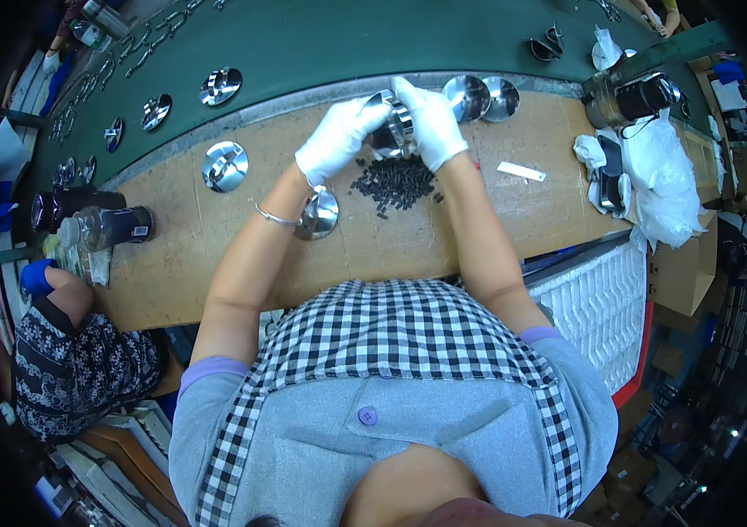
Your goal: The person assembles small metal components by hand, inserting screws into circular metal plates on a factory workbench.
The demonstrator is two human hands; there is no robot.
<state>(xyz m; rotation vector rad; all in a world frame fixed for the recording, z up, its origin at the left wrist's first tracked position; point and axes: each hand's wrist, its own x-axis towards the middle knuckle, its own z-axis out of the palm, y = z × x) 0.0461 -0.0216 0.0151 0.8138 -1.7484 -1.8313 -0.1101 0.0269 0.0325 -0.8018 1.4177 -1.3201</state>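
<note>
Both of my hands wear white gloves and hold one shiny round metal part (396, 133) at the far side of the wooden table. My left hand (336, 140) is closed on its left side. On its right side my right hand (431, 125) grips it, fingers over the upper edge. Just below lies a heap of small black cylindrical pieces (395, 183). A polished metal disc (318, 213) rests beneath my left forearm, partly covered by it. Two more shiny discs, a near one (465, 97) and a farther one (501, 98), lie right of my right hand.
A round metal part (226, 167) lies on the table (215, 255) at left. Several similar parts sit on the green belt (321, 44) beyond. Dark jars (110, 227) stand at the left end; plastic bags (665, 189) at the right. A small white strip (521, 171) lies near.
</note>
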